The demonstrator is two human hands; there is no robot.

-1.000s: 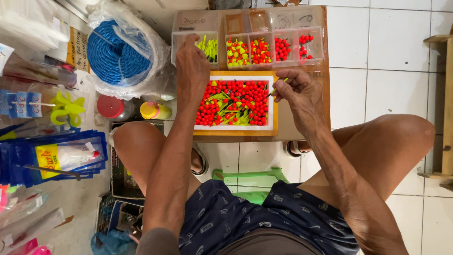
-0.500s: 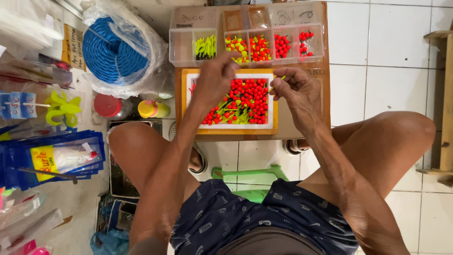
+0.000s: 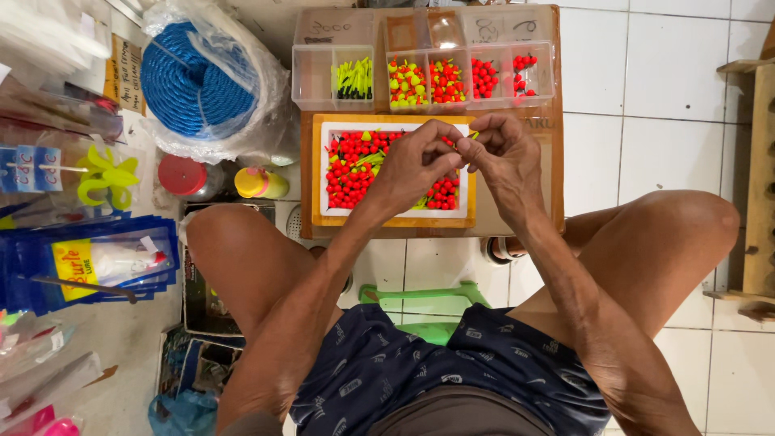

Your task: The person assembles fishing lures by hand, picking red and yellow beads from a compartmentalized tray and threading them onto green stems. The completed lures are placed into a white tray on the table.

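Observation:
A white tray (image 3: pixel 393 216) in a wooden frame lies on a low brown table and is full of small red and yellow-green fishing floats (image 3: pixel 353 165). My left hand (image 3: pixel 420 161) and my right hand (image 3: pixel 504 153) meet just above the tray's right half, fingertips pinched together on one small float with a yellow-green tip (image 3: pixel 473 136). Beyond the tray stands a clear compartment box (image 3: pixel 315 77); its cells hold green-black sticks and red and yellow floats.
A coil of blue rope (image 3: pixel 192 77) in a plastic bag lies at the left, with a red lid (image 3: pixel 181 174) and a yellow bottle (image 3: pixel 258 183) below it. Packaged goods in blue wrappers (image 3: pixel 89 266) fill the left floor. A green stool (image 3: pixel 420 300) shows between my knees.
My left hand has come back from the compartment box to the tray and joined my right hand above it. My right hand has stayed nearly in place.

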